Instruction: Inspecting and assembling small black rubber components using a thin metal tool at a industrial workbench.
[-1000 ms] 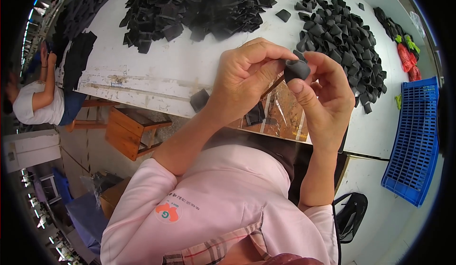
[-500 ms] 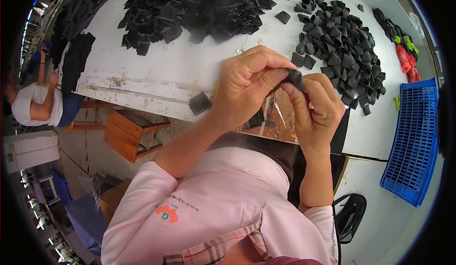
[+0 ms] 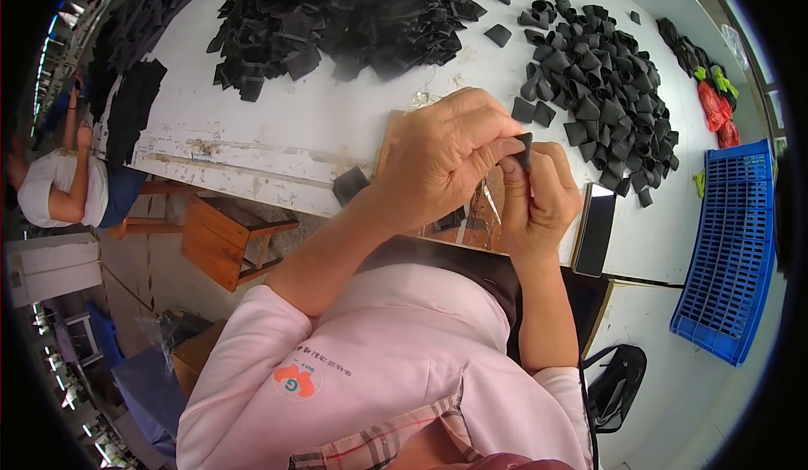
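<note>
Between my two hands is a small black fabric piece (image 3: 525, 152), mostly hidden by the fingers. My left hand (image 3: 450, 154) pinches it from the left. With thumb and fingertips, my right hand (image 3: 543, 201) grips it from the right. Both hands are above a brown board (image 3: 484, 233) at the table's near edge, which has clear film on it. A single black square piece (image 3: 350, 185) lies by my left forearm. Beyond my right hand spreads a pile of folded, loop-like black pieces (image 3: 602, 91). A larger heap of flat black pieces (image 3: 337, 20) sits farther back.
A dark phone-like slab (image 3: 594, 233) lies right of my right hand. At the far right stands a blue plastic crate (image 3: 725, 255). Black strips (image 3: 139, 100) cover the table's left end, near another person (image 3: 63, 185). A wooden stool (image 3: 227, 238) stands left of me.
My right hand has moved left and closer to my left hand, uncovering more of the dark slab. The fabric piece now shows less between the fingers.
</note>
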Available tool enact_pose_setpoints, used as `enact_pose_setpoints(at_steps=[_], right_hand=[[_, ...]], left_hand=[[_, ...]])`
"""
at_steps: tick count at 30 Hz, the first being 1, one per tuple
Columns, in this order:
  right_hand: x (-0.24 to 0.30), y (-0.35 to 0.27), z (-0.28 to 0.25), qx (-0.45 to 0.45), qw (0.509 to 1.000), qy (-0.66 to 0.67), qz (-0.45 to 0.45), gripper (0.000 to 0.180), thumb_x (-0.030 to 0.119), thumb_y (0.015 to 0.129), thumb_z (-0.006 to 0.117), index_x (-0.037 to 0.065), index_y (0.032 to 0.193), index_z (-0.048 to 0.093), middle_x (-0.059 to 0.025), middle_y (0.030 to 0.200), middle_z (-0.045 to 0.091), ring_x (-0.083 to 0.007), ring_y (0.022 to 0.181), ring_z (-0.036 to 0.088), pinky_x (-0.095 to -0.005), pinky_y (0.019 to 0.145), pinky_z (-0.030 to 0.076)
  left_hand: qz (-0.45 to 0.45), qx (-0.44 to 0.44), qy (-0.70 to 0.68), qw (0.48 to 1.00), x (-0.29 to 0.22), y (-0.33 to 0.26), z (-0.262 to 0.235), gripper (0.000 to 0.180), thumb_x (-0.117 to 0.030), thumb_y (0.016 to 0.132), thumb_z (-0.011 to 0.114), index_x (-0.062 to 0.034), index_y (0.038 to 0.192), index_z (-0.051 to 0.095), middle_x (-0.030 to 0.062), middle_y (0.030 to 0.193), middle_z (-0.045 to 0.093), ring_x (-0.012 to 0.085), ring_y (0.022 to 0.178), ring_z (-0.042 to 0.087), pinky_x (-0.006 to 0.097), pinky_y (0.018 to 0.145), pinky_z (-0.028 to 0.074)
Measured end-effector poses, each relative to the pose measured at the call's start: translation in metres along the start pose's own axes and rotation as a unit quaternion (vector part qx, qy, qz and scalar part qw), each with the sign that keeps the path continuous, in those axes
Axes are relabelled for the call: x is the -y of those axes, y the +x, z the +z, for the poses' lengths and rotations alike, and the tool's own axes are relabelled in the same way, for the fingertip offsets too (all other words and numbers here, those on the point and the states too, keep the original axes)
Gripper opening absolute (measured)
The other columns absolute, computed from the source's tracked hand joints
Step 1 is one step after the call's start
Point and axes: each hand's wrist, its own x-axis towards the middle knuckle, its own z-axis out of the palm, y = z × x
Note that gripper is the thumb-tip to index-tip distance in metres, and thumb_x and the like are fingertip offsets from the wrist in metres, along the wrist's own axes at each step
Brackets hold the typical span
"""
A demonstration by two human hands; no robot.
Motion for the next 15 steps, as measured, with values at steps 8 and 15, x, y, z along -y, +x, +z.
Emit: enact_pose_setpoints(at_steps=[8, 15], right_hand=[[0.008, 0.005, -0.007, 0.026, 0.999, -0.011, 0.021, 0.012, 0.004, 0.070, 0.065, 0.001, 0.078, 0.057, -0.0073, 0.070, 0.053, -0.0187, 0.057, 0.051, -0.0274, 0.048, 0.041], [0.026, 0.030, -0.021, 0.064, 0.986, 0.092, 0.120, 0.008, 0.004, 0.071, 0.066, 0.001, 0.077, 0.060, -0.0050, 0.065, 0.053, -0.0121, 0.053, 0.051, -0.0234, 0.046, 0.040]], left_hand=[[-0.003, -0.036, -0.002, 0.999, -0.011, -0.002, 0.008, 0.008, -0.002, 0.082, 0.054, 0.0021, 0.086, 0.060, 0.0090, 0.082, 0.059, 0.0122, 0.064, 0.055, 0.022, 0.057, 0.045], [-0.149, -0.102, -0.489, 0.854, 0.003, -0.004, 0.003, 0.017, -0.014, 0.088, 0.049, -0.0010, 0.093, 0.059, 0.0107, 0.091, 0.057, 0.0164, 0.087, 0.052, 0.031, 0.080, 0.042]])
